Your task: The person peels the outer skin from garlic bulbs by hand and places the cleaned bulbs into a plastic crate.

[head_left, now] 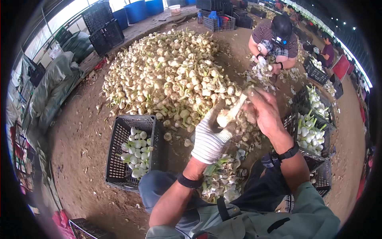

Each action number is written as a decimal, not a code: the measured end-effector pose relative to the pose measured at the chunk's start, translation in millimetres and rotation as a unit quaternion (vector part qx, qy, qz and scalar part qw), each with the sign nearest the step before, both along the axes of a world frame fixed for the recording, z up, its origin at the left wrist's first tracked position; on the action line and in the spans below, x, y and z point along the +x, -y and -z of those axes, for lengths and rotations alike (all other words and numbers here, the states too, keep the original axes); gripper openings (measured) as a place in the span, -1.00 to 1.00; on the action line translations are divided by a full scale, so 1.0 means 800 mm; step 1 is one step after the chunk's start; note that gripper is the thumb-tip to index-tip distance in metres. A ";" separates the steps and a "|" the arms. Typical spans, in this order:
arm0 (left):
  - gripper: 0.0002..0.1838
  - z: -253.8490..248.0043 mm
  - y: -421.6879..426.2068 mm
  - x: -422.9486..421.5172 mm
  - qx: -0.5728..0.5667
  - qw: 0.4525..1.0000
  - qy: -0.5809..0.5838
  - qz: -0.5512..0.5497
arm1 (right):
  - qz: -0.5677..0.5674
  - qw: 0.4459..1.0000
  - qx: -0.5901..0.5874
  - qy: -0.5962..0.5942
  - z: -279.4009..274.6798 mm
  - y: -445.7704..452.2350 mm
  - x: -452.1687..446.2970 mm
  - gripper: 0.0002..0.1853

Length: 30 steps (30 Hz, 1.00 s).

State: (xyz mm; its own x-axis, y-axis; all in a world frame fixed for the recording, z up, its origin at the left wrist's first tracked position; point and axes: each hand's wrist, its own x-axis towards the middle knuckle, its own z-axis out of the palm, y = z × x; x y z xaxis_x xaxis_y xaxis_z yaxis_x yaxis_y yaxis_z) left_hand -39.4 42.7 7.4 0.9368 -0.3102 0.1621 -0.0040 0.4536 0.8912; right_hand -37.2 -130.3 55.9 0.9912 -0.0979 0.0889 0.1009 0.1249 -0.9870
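Observation:
A garlic bulb [225, 118] with a thick pale stem is held between my hands, in front of the big heap of unpeeled garlic [171, 71]. My left hand [209, 139], in a white striped glove, wraps its fingers and thumb round the bulb. Bare and bent over the upper stem, my right hand [264, 111] has its fingers closed at the stem's top; its fingertips are partly hidden. Below them, peeled skins and leaves [225, 179] lie on the ground between my legs.
A black crate [155, 137] with clean white bulbs stands at the left. More crates of bulbs [310, 135] line the right side. A co-worker [274, 40] in a striped shirt squats beyond the heap, handling garlic. Stacked crates and blue barrels [137, 14] are at the back.

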 end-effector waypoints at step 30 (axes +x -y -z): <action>-0.35 0.013 0.026 0.015 -0.117 0.973 -0.193 0.047 | -0.043 0.993 -0.105 0.039 0.022 0.014 -0.012 -0.76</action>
